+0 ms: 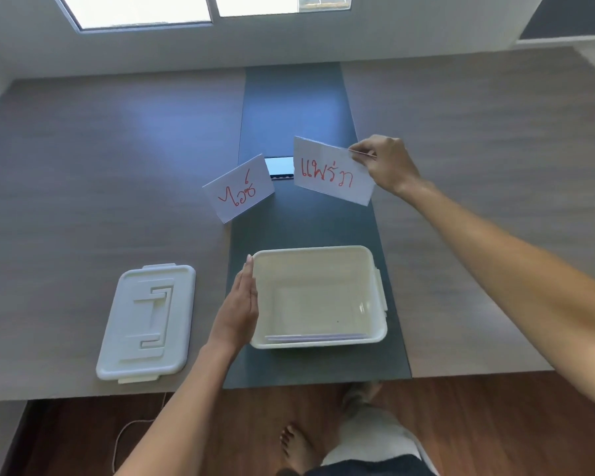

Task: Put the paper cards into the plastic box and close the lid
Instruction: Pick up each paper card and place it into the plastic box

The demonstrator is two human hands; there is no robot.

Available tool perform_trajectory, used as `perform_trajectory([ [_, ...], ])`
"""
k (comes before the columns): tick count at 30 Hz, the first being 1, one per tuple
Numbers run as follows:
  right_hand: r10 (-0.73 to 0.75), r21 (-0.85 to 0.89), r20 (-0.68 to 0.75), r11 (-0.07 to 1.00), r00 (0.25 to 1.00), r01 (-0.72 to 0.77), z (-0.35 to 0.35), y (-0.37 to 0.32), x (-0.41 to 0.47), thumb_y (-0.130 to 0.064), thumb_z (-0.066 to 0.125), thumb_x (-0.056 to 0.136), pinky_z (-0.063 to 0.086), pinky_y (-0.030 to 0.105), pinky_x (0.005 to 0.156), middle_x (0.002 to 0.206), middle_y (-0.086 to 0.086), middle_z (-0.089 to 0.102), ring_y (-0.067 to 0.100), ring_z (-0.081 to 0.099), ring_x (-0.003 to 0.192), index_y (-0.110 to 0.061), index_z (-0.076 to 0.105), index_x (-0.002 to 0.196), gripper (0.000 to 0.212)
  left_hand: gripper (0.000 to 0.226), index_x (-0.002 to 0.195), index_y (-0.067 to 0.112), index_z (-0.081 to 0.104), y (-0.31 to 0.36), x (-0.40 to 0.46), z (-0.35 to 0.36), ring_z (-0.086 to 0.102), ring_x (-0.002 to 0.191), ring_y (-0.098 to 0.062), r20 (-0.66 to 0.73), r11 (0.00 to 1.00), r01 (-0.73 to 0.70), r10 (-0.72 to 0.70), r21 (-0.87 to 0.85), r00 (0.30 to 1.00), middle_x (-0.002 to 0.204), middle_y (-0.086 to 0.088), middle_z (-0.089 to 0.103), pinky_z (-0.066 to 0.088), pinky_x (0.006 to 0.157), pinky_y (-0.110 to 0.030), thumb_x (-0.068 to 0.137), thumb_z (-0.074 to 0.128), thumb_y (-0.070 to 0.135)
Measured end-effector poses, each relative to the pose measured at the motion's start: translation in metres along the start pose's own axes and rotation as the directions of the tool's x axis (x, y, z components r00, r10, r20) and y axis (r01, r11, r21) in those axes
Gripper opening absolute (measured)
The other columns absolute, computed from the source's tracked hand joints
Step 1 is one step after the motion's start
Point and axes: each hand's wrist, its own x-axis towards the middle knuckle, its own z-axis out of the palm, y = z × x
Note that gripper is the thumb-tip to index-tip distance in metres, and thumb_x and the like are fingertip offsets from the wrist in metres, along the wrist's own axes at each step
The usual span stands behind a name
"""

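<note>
An open cream plastic box (375, 266) sits near the table's front edge, with a pale card (315, 337) lying against its near wall. My left hand (239, 305) rests flat against the box's left side, fingers straight. My right hand (383, 164) pinches the top right corner of a white paper card (330, 171) with red writing, held above the table behind the box. A second white card (239, 187) with red writing stands on the table to its left. The box's lid (146, 322) lies flat on the table left of the box.
A dark strip (292, 108) runs down the middle of the grey wooden table (100, 159). A small phone-like object (279, 168) lies on the strip between the two cards. Below the table edge I see wooden floor, a white cable (124, 438) and my bare foot (294, 448).
</note>
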Motion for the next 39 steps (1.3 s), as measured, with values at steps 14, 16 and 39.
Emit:
perform_trajectory([
  [14, -0.11, 0.24, 0.064, 0.967, 0.992, 0.092, -0.037, -0.071, -0.117, -0.022, 0.068, 0.092, 0.058, 0.028, 0.075, 0.104, 0.006, 0.073, 0.022, 0.068, 0.093, -0.008, 0.074, 0.113, 0.026, 0.055, 0.157, 0.022, 0.013, -0.004, 0.002, 0.0, 0.009, 0.126, 0.033, -0.002, 0.998, -0.053, 0.053, -0.022, 0.999, 0.159, 0.004, 0.024, 0.007, 0.098, 0.011, 0.104, 0.026, 0.033],
  [16, -0.129, 0.26, 0.099, 0.96, 0.987, 0.099, -0.031, -0.072, -0.135, -0.019, 0.068, 0.092, 0.055, 0.017, 0.077, 0.103, 0.006, 0.073, 0.017, 0.068, 0.091, -0.007, 0.074, 0.113, 0.025, 0.055, 0.156, 0.025, 0.014, -0.005, 0.002, 0.0, 0.007, 0.123, 0.038, 0.001, 0.998, -0.058, 0.058, -0.029, 0.998, 0.159, 0.007, 0.023, 0.007, 0.098, 0.011, 0.104, 0.025, 0.035],
  [39, 0.03, 0.175, 0.55, 0.973, 0.835, -0.15, 0.062, -0.02, -0.249, -0.015, 0.058, 0.096, 0.049, 0.017, 0.096, 0.108, -0.018, 0.072, -0.002, 0.064, 0.103, -0.024, 0.075, 0.113, 0.025, 0.051, 0.156, 0.027, 0.018, -0.003, 0.001, 0.0, 0.011, 0.118, 0.04, -0.007, 0.996, 0.014, -0.014, -0.09, 1.0, 0.146, 0.027, 0.023, 0.009, 0.093, 0.013, 0.106, 0.024, 0.036],
])
